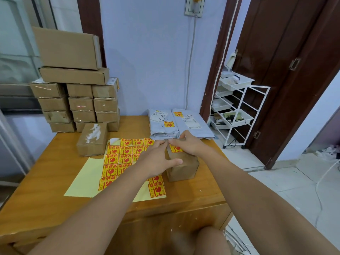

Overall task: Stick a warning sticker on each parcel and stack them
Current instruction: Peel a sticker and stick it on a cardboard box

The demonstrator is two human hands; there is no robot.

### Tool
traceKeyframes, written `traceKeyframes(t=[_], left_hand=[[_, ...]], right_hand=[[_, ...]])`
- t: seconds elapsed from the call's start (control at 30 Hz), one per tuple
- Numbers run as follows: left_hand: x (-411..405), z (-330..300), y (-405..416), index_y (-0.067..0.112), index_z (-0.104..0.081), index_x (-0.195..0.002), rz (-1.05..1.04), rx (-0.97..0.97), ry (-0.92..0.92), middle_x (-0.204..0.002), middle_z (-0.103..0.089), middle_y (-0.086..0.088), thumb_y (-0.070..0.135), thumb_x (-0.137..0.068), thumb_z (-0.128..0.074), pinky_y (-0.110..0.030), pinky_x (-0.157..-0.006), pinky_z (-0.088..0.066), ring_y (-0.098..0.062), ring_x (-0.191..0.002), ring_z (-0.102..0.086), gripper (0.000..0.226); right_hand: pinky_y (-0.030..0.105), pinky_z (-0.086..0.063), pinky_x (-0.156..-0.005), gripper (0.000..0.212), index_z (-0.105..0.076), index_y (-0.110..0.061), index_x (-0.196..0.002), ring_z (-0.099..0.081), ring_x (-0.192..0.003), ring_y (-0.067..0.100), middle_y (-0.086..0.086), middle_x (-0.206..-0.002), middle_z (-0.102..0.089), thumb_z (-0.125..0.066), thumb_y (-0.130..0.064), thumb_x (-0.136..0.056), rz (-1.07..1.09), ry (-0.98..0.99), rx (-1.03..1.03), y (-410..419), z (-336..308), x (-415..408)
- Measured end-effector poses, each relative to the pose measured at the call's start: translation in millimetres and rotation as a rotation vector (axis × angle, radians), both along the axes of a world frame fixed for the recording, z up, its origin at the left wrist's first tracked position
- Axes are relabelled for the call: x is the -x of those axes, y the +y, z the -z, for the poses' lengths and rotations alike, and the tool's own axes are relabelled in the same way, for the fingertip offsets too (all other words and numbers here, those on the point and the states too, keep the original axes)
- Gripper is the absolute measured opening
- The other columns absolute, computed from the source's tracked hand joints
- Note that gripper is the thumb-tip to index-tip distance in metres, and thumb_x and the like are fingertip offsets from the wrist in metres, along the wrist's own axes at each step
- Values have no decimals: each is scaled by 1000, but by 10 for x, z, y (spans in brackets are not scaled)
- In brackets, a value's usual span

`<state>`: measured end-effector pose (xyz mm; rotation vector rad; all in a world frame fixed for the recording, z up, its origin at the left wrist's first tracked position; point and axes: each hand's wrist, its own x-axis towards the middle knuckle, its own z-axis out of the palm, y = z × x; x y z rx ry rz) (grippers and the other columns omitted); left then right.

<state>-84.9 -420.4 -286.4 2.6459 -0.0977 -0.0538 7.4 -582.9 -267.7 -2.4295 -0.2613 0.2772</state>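
A small brown cardboard parcel (184,167) stands on the wooden table (46,190) right of the sticker sheet (117,161). A yellow-and-red warning sticker (174,149) lies on the parcel's top. My right hand (185,142) lies over the parcel's top, fingers on the sticker. My left hand (158,161) steadies the parcel, thumb along its left side, fingertips at the sticker's upper corner. Two grey mailer bags (163,124) (191,124) with stickers lie behind.
A loose brown box (92,138) sits left of the sheet. A tall stack of cardboard boxes (77,96) fills the table's back left. A white wire rack (237,109) stands on the floor to the right, beside a dark door.
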Motion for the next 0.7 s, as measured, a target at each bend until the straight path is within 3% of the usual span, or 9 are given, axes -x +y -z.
traceKeyframes(t=[0.07,0.13,0.37,0.5,0.6,0.7], left_hand=[[-3,-1,-2,30,-19,-164,1,4,-8,-166,-17,13,80,-85,-55,-45,-115,-32,-18,-150,-26,101],[3,-9,-11,28,-18,-164,0,-2,1,-167,-16,13,80,-85,-55,-45,-114,-31,-18,-151,-25,101],[12,-3,-10,24,-17,-165,-9,-21,14,-168,-12,14,83,-84,-53,-46,-116,-32,-19,-152,-22,106],[9,-7,-16,24,-17,-164,-10,-16,17,-169,-12,14,83,-83,-52,-48,-118,-33,-19,-153,-22,106],[1,-5,-10,25,-18,-164,-12,-17,18,-169,-12,15,84,-83,-52,-48,-119,-31,-19,-153,-22,107],[-3,5,-4,27,-17,-164,-2,-13,11,-168,-13,14,84,-83,-52,-48,-119,-30,-20,-152,-23,105]], right_hand=[[30,-43,-74,77,-43,-20,-127,-54,-106,15,-5,-115,-54,-72,-70,-77,-29,36,-16,-33,-4,19],[29,-43,-76,80,-42,-20,-133,-52,-111,17,-3,-120,-52,-74,-67,-78,-34,32,-11,-64,17,-1],[33,-49,-80,34,-53,-26,-117,-60,-101,16,2,-114,-64,-59,-53,-97,-16,54,-100,-121,66,-90],[32,-48,-77,22,-53,-27,-113,-59,-102,20,6,-117,-64,-49,-47,-103,15,21,-65,-96,62,-100],[35,-49,-85,32,-52,-25,-121,-58,-105,20,4,-122,-62,-50,-51,-102,-12,26,-19,-90,12,-72],[34,-46,-88,69,-42,-21,-136,-53,-114,20,0,-125,-53,-64,-65,-87,-20,72,-11,-58,-19,-7]])
